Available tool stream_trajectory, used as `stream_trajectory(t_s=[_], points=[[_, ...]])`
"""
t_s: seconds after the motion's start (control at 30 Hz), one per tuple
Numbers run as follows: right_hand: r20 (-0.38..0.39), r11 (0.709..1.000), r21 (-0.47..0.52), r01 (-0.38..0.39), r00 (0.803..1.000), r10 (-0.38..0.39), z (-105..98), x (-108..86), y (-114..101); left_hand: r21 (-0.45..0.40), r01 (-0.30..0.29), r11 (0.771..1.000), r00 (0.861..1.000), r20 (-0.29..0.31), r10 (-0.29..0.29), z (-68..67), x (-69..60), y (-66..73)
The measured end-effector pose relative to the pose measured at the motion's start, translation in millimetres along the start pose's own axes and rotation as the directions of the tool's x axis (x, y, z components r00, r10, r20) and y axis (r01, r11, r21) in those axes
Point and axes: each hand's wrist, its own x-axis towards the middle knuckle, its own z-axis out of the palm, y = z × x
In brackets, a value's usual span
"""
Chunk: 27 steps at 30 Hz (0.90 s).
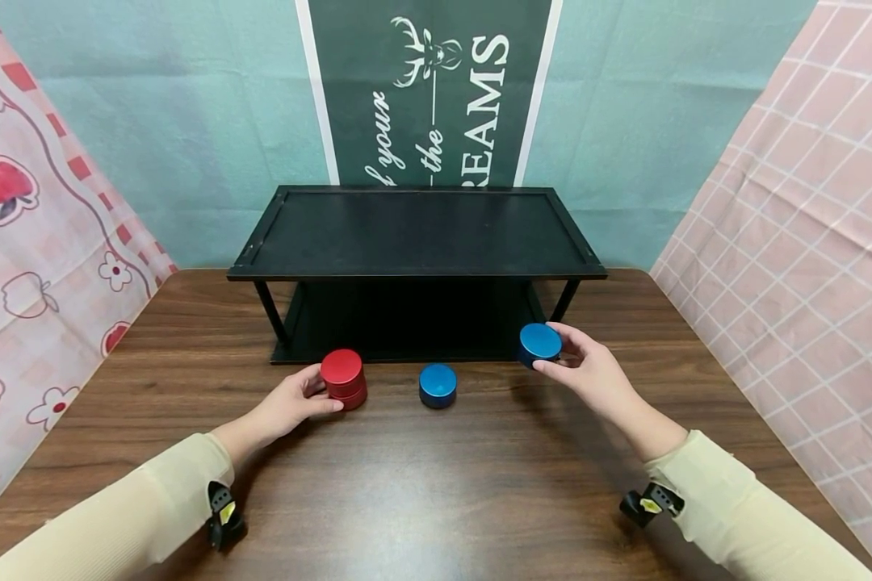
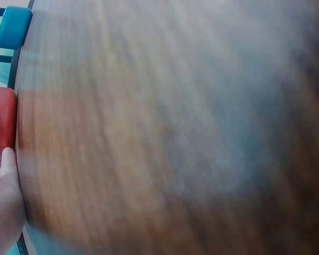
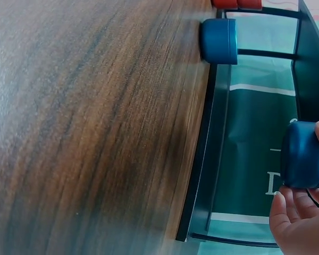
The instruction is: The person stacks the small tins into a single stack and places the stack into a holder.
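At the left, my left hand (image 1: 301, 401) grips a stack of two round red tins (image 1: 343, 367), with fingers behind and thumb in front. In the left wrist view a red tin (image 2: 1, 119) shows at the edge, touched by the thumb. My right hand (image 1: 589, 367) pinches a round blue tin (image 1: 540, 343), held above the table by the shelf's right front corner. The right wrist view shows this blue tin (image 3: 304, 155) between thumb and fingers. A second blue tin (image 1: 438, 383) stands on the table between the hands, apart from both.
A black two-level shelf (image 1: 414, 234) stands behind the tins on the brown wooden table (image 1: 436, 484). Its front posts rise near both ends. Cloths hang behind and at both sides, including a pink checked one (image 1: 792, 242) at the right.
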Motion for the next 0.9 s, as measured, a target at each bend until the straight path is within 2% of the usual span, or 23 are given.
stream_trajectory(t_s=[0.63, 0.9], points=[[-0.034, 1.0, -0.01, 0.021, 0.999, -0.022, -8, 3.0, -9, -0.007, 0.008, 1.0, 1.0, 0.002, -0.008, 0.1, 0.6, -1.3], [-0.042, 1.0, 0.006, 0.03, 0.999, -0.03, -14, 1.2, -21, -0.001, 0.017, 1.0, 1.0, -0.005, -0.017, 0.3, 0.9, -2.5]])
